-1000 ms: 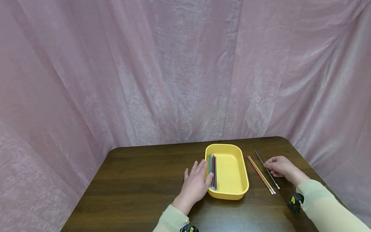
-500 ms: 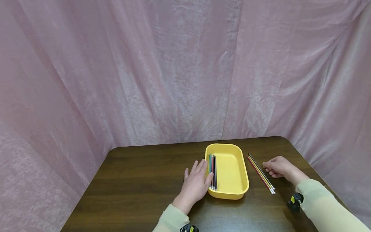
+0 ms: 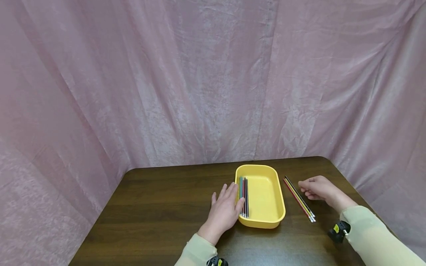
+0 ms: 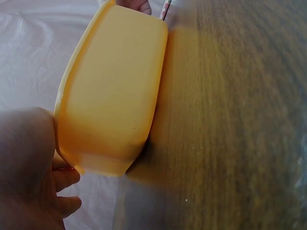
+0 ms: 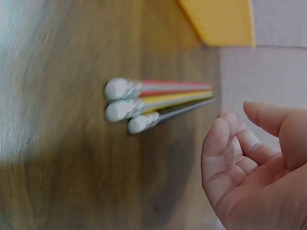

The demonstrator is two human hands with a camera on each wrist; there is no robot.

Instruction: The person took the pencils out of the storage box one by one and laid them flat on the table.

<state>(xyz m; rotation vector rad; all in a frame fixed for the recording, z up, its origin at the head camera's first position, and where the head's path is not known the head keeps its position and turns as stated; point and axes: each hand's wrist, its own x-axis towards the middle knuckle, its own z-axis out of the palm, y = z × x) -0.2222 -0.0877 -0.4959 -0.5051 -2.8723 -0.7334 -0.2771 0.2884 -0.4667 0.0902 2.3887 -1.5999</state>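
My left hand (image 3: 223,212) rests with extended fingers over the left rim of a yellow plastic tray (image 3: 266,199); the thumb reaches inside. Along that left wall lie several pencils (image 3: 244,195), partly covered by the hand. On the table to the right of the tray, a red pencil (image 5: 177,86), a yellow pencil (image 5: 168,99) and a black pencil (image 5: 184,109) lie side by side, their white erasers toward me. My right hand (image 3: 321,189) hovers just right of the black pencil. Its fingers are loosely bent, the thumb stands apart from them, and nothing is held.
The brown wooden table (image 3: 159,203) extends to the left of the tray. A pink curtain (image 3: 206,81) hangs behind it and along both sides. The table's right edge runs under the right forearm (image 3: 369,229).
The black pencil has moved left, against the yellow one. My right hand has let go of it, then shifted slightly left and up. My left hand has stayed on the tray.
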